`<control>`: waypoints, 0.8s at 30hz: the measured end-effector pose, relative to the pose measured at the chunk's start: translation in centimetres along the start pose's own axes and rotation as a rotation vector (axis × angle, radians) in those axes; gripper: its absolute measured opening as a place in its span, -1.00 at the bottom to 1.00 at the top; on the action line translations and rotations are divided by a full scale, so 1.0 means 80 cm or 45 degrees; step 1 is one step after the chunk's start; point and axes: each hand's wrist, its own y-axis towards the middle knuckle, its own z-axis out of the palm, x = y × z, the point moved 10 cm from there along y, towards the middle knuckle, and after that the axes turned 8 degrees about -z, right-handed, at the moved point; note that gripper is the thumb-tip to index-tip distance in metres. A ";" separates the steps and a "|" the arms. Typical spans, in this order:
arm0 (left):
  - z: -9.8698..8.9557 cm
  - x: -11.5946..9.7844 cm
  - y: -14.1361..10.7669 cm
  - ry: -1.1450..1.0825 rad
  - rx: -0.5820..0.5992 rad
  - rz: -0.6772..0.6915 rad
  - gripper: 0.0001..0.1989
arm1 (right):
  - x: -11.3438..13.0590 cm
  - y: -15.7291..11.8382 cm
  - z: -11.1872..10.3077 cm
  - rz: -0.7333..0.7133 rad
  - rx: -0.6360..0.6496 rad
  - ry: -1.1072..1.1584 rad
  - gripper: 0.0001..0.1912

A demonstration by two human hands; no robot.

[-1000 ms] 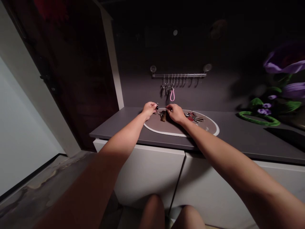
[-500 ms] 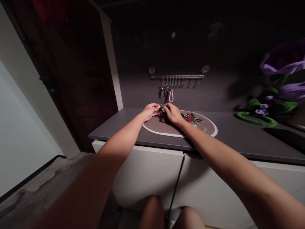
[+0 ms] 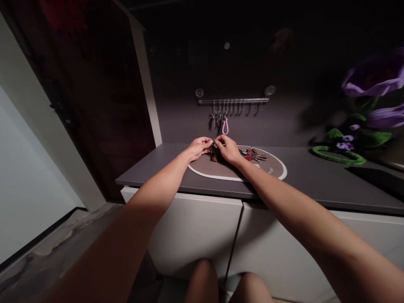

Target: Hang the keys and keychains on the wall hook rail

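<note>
My left hand (image 3: 200, 148) and my right hand (image 3: 227, 149) meet above the left part of an oval brown mat (image 3: 208, 171) with a white rim. Between them hangs a bunch of keys (image 3: 213, 156), dark and small in the picture. Both hands have their fingers pinched at the top of the bunch, at what looks like its ring. Just right of my right hand, more keys (image 3: 260, 157) lie in a heap on the mat, with a red tag (image 3: 248, 158) among them.
On the wall behind, a clear rail (image 3: 233, 101) carries several hooks; keys (image 3: 213, 121) and a pink loop (image 3: 225, 126) hang at its left end. Purple flowers (image 3: 372, 84) with a green base ring (image 3: 339, 160) stand right on the grey counter (image 3: 303, 181). A dark door (image 3: 94, 105) is left.
My fingertips shift slightly at the top of the bunch of keys, and the ring shows less between them. The whole view has moved a little; the hands stay in the same place over the mat.
</note>
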 end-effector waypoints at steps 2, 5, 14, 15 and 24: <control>0.000 -0.001 0.000 -0.007 -0.006 0.010 -0.86 | -0.001 0.000 -0.001 0.013 -0.008 0.036 -0.80; -0.001 -0.004 -0.001 -0.017 -0.028 0.026 -0.85 | -0.001 -0.001 0.000 0.038 0.000 0.096 -0.76; 0.000 -0.005 -0.003 -0.002 -0.061 0.015 -0.85 | -0.006 -0.002 0.001 0.065 -0.032 0.246 -0.76; 0.001 -0.005 -0.003 -0.004 -0.057 0.014 -0.85 | -0.008 -0.001 0.001 0.062 -0.040 0.248 -0.77; 0.007 -0.006 -0.002 0.013 -0.030 0.038 -0.82 | -0.028 0.001 -0.003 0.107 -0.112 0.352 -0.76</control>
